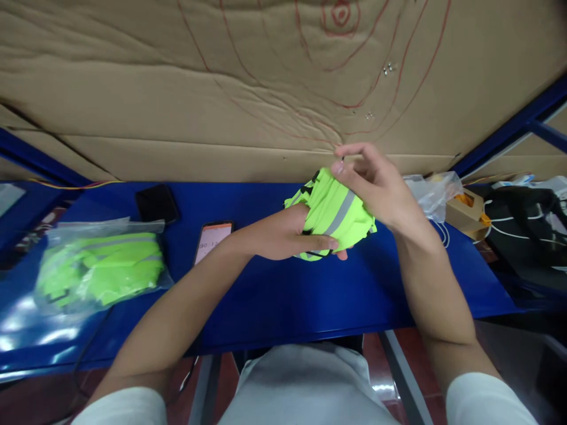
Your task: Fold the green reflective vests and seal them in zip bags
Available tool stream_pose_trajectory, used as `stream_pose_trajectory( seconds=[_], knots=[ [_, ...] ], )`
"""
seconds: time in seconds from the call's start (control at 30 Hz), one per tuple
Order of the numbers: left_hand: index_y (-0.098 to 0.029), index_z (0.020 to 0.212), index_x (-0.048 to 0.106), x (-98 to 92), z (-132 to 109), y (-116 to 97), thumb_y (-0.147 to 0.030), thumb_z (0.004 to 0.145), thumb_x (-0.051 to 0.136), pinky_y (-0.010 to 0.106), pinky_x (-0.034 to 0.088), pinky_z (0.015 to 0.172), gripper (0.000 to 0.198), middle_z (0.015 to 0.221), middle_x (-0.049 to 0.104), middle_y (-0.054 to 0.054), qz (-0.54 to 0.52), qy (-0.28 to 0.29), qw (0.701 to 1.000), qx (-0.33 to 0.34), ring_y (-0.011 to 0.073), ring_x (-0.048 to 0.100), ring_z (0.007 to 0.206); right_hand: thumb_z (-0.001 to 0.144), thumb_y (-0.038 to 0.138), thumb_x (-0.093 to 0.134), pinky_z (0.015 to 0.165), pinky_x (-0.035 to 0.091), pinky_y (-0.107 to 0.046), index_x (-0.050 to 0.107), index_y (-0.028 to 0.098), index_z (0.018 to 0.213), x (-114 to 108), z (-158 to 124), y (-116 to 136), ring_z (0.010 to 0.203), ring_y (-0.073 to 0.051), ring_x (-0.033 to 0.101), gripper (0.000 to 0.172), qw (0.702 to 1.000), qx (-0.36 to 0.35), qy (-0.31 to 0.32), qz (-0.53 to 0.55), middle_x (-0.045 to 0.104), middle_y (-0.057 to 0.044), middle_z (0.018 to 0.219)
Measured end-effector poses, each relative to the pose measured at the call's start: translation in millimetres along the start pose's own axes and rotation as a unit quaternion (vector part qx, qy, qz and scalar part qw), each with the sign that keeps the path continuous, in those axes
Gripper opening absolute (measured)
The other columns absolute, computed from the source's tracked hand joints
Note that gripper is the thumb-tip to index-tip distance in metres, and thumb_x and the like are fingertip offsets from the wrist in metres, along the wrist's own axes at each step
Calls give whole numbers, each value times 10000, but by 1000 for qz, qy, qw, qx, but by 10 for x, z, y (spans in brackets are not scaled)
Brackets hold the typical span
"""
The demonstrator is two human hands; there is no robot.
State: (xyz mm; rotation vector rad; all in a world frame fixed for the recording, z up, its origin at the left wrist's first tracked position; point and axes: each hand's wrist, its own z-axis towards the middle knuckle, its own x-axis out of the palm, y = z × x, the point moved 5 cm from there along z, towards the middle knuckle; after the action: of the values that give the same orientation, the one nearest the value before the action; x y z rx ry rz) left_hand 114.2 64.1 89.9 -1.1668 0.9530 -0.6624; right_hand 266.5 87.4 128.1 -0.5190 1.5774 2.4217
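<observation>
A folded neon-green safety vest (pixel 333 211) with a grey reflective stripe is held above the blue table (pixel 283 295). My left hand (pixel 287 236) grips it from below and the left, fingers wrapped round the bundle. At the vest's upper right edge my right hand (pixel 376 186) rests on it, thumb and forefinger pinched together over something too small to make out.
A clear plastic bag of neon-green vests (pixel 100 268) lies at the left. A phone with a lit screen (pixel 211 239) and a black phone (pixel 156 202) lie behind. Crumpled plastic (pixel 432 192), a small cardboard box (pixel 465 212) and a black bag (pixel 527 230) sit at the right. Cardboard wall (pixel 221 88) behind.
</observation>
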Motion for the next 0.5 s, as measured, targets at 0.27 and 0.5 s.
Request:
stream_pose_trajectory(
  seconds=[0.27,0.5],
  knots=[
    [-177,1047,792,-53,10,-24,-295,897,773,262,575,793,192,1006,825,55,-62,-43,997,-12,210,762,928,947,629,610,761,583,-336,702,240,1301,83,-109,140,912,-226,735,534,982,-43,151,-102,773,-50,1114],
    [-157,1010,782,-92,12,185,-240,733,913,332,606,803,317,943,807,62,-245,-116,961,-42,240,770,874,808,634,766,529,516,-291,648,307,1345,261,-136,53,571,-148,655,640,987,36,131,-90,761,3,965]
  ],
)
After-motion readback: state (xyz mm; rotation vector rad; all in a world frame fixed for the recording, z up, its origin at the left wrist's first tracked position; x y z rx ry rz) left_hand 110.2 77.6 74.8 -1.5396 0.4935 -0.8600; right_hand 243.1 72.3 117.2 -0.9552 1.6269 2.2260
